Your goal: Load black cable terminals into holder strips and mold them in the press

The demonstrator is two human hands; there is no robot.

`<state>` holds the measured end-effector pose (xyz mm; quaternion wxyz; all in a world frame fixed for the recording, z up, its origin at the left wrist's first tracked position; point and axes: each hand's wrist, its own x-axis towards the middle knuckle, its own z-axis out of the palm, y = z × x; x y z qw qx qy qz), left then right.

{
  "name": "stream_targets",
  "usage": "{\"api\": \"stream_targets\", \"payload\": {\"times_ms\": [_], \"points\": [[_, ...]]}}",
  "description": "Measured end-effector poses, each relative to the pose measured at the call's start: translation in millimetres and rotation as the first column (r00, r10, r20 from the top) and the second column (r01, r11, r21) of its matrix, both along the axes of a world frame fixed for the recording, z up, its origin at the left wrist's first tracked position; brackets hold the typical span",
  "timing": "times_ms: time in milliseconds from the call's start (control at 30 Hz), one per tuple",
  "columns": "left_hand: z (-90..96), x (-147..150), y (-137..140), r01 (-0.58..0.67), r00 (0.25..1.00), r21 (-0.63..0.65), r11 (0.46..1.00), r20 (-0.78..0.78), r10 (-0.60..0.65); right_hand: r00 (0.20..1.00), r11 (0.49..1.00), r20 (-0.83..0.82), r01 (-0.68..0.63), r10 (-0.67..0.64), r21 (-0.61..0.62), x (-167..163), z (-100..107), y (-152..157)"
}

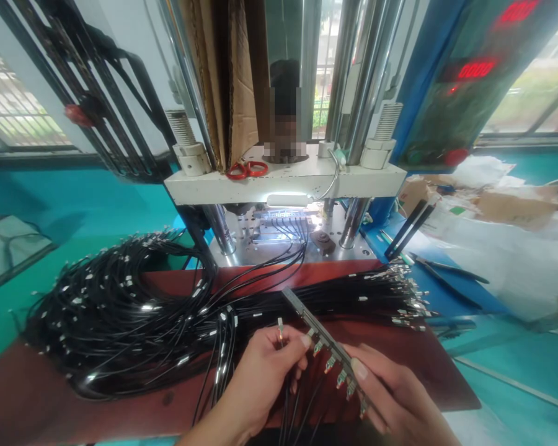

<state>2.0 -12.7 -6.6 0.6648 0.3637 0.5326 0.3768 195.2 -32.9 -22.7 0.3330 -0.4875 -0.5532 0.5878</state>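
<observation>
From my remote seat I see the red-brown surface [413, 365] spread out, a big coil of black cables [121, 316] on its left. Above its near part, both hands are closed: the right hand [397, 396] pinches the near end of a metal bar [329, 339], while the left hand [270, 362], fingers curled, grips a thin cable with its pale tip [280, 323] upright, just left of the bar. The bar's long axis slants from near-right to far-left; its small connectors [329, 364] point toward me and leftward.
</observation>
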Motion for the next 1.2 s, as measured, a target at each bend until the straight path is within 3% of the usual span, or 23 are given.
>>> {"api": "stream_targets", "payload": {"times_ms": [200,333,433,500,600,700,767,867,933,1000,1100,1200], "points": [[-3.7,-3,0,0.023,0.999,0.002,1.000,0.025,-0.023,0.986,0.976,0.166,-0.062,0.027,0.211,-1,14,3],[1.4,-6,2,0.010,0.999,0.038,0.999,0.049,-0.012,0.991,0.990,0.136,0.002,-0.021,0.142,-1,17,1],[8.7,-15,2,-0.123,0.986,0.029,0.992,0.117,0.119,0.992,0.992,0.074,0.094,-0.099,0.080,6,17,-1],[11.7,-23,-1,-0.201,0.934,-0.075,0.977,0.285,0.214,0.990,0.989,0.053,0.123,-0.128,0.086,11,18,-2],[12.4,-30,-6,-0.206,0.783,-0.231,0.951,0.543,0.302,0.992,0.990,0.057,0.108,-0.113,0.091,17,19,-1],[11.9,-28,-8,-0.206,0.677,-0.254,0.945,0.660,0.326,0.993,0.993,0.074,0.089,-0.095,0.072,16,20,0],[11.8,-25,-7,-0.217,0.662,-0.236,0.947,0.677,0.321,0.992,0.994,0.081,0.089,-0.094,0.061,14,21,0],[10.1,-21,-4,-0.176,0.770,-0.183,0.967,0.586,0.251,0.992,0.994,0.085,0.089,-0.094,0.060,12,23,0],[7.4,-19,-3,-0.114,0.895,-0.110,0.987,0.420,0.150,0.991,0.994,0.098,0.082,-0.088,0.069,13,25,-1],[4.2,-16,-3,-0.046,0.974,-0.051,0.998,0.219,0.057,0.988,0.993,0.128,0.078,-0.090,0.094,14,28,-1],[1.2,-11,-3,0.027,0.999,-0.026,0.999,0.031,-0.027,0.980,0.986,0.168,0.087,-0.110,0.140,16,30,-1],[1.8,-7,-1,0.058,0.998,-0.028,0.998,-0.013,-0.059,0.980,0.987,0.174,0.077,-0.102,0.142,16,30,-2]]}}
